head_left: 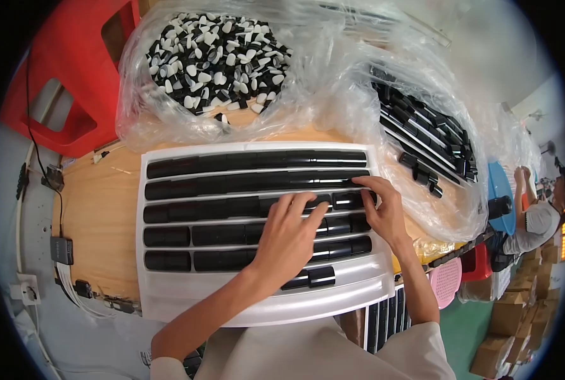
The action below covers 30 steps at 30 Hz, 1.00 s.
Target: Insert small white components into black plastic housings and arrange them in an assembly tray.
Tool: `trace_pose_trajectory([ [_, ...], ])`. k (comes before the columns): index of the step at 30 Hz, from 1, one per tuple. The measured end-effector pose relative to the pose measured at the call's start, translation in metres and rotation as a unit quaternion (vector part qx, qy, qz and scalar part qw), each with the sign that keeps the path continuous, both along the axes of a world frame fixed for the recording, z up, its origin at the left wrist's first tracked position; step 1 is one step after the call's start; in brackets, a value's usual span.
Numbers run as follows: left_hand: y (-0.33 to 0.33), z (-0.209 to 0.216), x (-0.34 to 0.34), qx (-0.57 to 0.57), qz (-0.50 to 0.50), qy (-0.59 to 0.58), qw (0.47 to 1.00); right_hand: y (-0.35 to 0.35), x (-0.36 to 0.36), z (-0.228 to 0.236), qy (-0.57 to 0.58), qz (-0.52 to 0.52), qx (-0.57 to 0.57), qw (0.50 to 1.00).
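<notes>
A white tray (187,297) with ridges lies before me, holding several rows of glossy black cylindrical pieces (200,187). My left hand (289,231) reaches over the middle of the third row, fingers bent and apart, with the fingertips on the black pieces there. At the right end of that row, my right hand (384,206) has its thumb and forefinger around a short black cylindrical piece (347,201). A small gap parts this piece from its neighbour. Below the left wrist, a few loose black pieces (320,276) lie on the tray's near part.
Behind the tray, a clear plastic bag (133,101) holds a heap of small black and white parts (219,60). Another bag at right holds black cylinders (422,130). A red stool (73,120) stands far left. Another person (539,218) sits at far right near cardboard boxes (510,313).
</notes>
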<state>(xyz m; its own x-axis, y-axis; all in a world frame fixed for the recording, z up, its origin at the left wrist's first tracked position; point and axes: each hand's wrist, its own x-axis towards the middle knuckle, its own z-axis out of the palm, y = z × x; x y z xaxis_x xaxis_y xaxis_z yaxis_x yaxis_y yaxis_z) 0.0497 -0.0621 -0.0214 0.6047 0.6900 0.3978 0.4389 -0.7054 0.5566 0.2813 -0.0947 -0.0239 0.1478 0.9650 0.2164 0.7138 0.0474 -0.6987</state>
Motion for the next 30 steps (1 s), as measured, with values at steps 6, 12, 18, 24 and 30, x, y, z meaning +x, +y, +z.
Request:
trace_pose_trajectory([
  [6, 0.026, -0.021, 0.023, -0.001, -0.052, 0.052, 0.997, -0.013, -0.001, -0.005, -0.204, 0.049, 0.050, 0.977],
  [12, 0.027, -0.013, 0.020, -0.017, -0.049, 0.119, 0.991, -0.018, 0.004, 0.000, -0.157, 0.039, 0.048, 0.986],
  [18, 0.020, 0.014, 0.011, -0.188, -0.044, -0.124, 0.973, -0.010, -0.017, 0.021, 0.145, 0.052, -0.024, 0.988],
  [24, 0.002, 0.012, -0.034, -0.238, 0.088, -0.192, 0.948, 0.085, -0.057, 0.029, 0.149, 0.111, -0.006, 0.983],
  [30, -0.026, 0.018, -0.061, -0.248, 0.100, -0.233, 0.935, 0.241, -0.098, -0.029, -0.269, 0.039, 0.074, 0.959],
])
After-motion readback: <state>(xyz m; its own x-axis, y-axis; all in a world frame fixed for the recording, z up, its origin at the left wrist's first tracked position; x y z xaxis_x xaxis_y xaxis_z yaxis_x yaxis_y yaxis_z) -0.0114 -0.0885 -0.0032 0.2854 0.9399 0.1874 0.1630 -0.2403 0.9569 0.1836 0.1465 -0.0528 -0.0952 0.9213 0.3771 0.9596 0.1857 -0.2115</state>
